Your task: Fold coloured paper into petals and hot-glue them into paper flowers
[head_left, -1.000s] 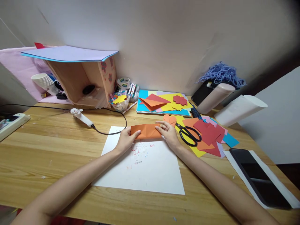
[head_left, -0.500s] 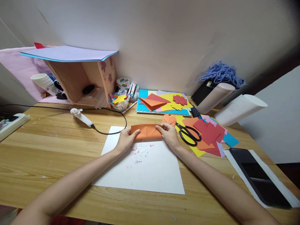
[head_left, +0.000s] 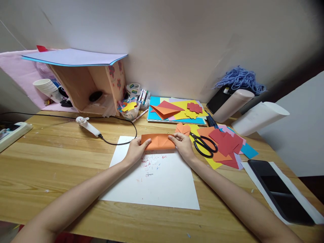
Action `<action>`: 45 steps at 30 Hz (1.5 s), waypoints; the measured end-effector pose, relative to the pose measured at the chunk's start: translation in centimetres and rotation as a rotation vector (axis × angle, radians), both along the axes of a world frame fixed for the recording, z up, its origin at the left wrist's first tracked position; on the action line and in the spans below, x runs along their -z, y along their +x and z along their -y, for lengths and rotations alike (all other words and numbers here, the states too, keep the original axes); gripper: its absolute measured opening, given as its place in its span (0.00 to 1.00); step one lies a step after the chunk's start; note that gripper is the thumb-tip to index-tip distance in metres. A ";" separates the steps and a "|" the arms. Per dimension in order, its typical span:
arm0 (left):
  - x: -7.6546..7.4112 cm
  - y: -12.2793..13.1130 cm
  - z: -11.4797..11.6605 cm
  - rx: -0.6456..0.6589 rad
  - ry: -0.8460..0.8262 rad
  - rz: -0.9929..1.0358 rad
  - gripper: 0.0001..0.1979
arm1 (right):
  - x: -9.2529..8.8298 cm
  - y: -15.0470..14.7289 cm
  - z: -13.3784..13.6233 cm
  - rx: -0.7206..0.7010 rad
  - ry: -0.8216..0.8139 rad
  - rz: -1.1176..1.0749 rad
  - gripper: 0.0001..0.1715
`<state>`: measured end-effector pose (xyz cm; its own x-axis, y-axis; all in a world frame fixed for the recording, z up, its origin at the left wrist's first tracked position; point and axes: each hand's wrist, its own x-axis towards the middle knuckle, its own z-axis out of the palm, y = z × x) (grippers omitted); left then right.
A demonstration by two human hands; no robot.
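A folded strip of orange paper (head_left: 159, 141) with crease lines is held level between my two hands. Its left end is pinched by my left hand (head_left: 136, 148), thumb in front. At the right end, my right hand (head_left: 182, 144) grips it between thumb and fingers. Under the strip lies a white sheet (head_left: 162, 189) with red, blue and dark marks on it. Just beyond my right hand is an orange heart-shaped paper piece (head_left: 186, 129). Black-handled scissors (head_left: 206, 146) rest beside it on coloured paper.
Red paper pieces (head_left: 225, 145) are heaped at the right, near a phone (head_left: 278, 192) on a white sheet. A white glue gun (head_left: 87, 127) with a black cord lies left. Behind stand a cardboard box (head_left: 116, 81), a tub of scraps (head_left: 130, 113) and a coloured paper stack (head_left: 154, 101).
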<state>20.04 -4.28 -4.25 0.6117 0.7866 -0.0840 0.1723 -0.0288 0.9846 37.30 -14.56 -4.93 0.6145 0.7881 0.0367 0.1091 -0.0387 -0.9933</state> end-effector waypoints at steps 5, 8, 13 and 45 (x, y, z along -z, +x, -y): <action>0.1 0.0 0.1 -0.003 0.001 -0.010 0.21 | 0.0 0.0 0.1 -0.004 -0.002 -0.023 0.21; -0.1 0.0 0.0 -0.003 0.001 -0.010 0.21 | 0.0 0.0 0.1 -0.004 -0.006 -0.033 0.20; -1.8 -0.2 -1.0 0.113 -0.103 -0.098 0.20 | 0.0 -0.1 0.1 -0.023 0.001 -0.032 0.18; -3.0 -0.3 -1.1 0.422 0.381 -0.378 0.15 | -0.8 -1.0 0.1 -0.221 -0.081 -0.077 0.15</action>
<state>19.75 -3.21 -1.23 0.8554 0.5046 -0.1167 0.4007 -0.5021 0.7664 36.27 -14.63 -4.15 0.4254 0.9021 -0.0723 0.0478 -0.1022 -0.9936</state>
